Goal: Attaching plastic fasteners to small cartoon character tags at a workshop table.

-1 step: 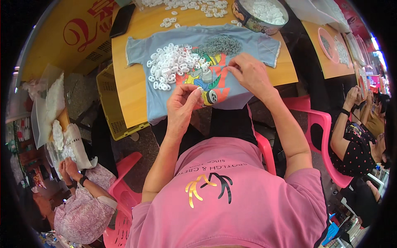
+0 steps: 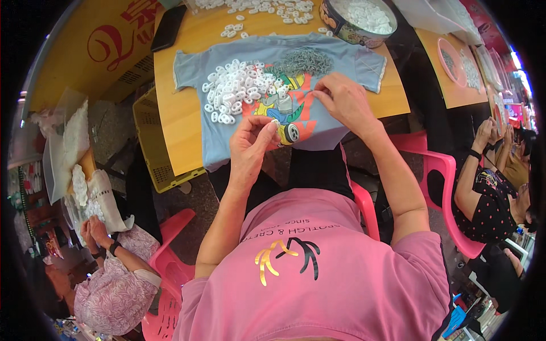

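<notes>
My left hand (image 2: pixel 252 140) pinches a small white plastic piece (image 2: pixel 275 121) between thumb and fingertips, above the near edge of a blue-grey T-shirt (image 2: pixel 187 73) spread on the table. Off to its right, my right hand (image 2: pixel 345 103) hovers over the shirt with thumb and forefinger drawn together; whatever may be between them is too small to make out. A heap of white oval two-hole plastic pieces (image 2: pixel 232 88) lies on the shirt's left half. Beyond my right hand is a pile of small grey screw-like pieces (image 2: pixel 305 62).
A round tin (image 2: pixel 330 21) full of white pieces stands at the far right of the wooden table (image 2: pixel 176 128). Loose white pieces (image 2: pixel 232 29) and a dark phone (image 2: pixel 169 28) lie at the back. A yellow crate (image 2: pixel 149 136) is left; people sit on both sides.
</notes>
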The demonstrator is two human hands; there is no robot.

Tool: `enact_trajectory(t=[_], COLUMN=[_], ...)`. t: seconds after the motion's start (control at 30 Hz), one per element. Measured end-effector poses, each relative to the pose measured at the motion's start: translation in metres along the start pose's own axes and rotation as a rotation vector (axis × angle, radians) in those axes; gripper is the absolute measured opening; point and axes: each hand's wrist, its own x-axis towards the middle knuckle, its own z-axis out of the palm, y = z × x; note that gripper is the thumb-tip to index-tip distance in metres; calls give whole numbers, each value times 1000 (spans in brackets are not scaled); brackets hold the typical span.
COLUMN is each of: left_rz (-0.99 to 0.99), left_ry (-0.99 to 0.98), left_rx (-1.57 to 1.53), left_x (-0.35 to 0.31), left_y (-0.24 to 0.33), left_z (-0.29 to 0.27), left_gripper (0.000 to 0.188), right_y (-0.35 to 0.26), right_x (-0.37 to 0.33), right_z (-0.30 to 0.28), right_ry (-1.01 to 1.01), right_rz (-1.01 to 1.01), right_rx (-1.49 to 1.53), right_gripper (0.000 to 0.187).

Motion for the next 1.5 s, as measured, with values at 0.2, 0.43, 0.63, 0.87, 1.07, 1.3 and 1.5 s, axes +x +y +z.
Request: enact_trajectory(t=[0.2, 0.43, 0.63, 0.87, 1.07, 1.3, 1.5], left_rz=[1, -9, 2, 3, 9, 14, 4], left_ry=[-7, -11, -11, -11, -19, -13, -17], left_rx=[-30, -38, -16, -23, -34, -26, -21], left_x=[-1, -1, 0, 1, 1, 1, 1], left_y=[0, -1, -3, -4, -4, -4, -2], left_z=[-1, -2, -3, -3, -3, -3, -3], left_gripper=[14, 14, 16, 15, 15, 15, 15], right_y=[-2, 1, -5, 1, 10, 13, 15], right_x=[9, 9, 16, 16, 11, 7, 7], right_z=[-8, -9, -9, -11, -16, -12, -12], right_ry=[-129, -85, -181, -92, -82, -134, -90], right_rz=[109, 81, -3, 90, 203, 310, 362], right_rx=[56, 74, 9, 334, 429, 558, 627], right_gripper=[17, 17, 18, 17, 21, 20, 19])
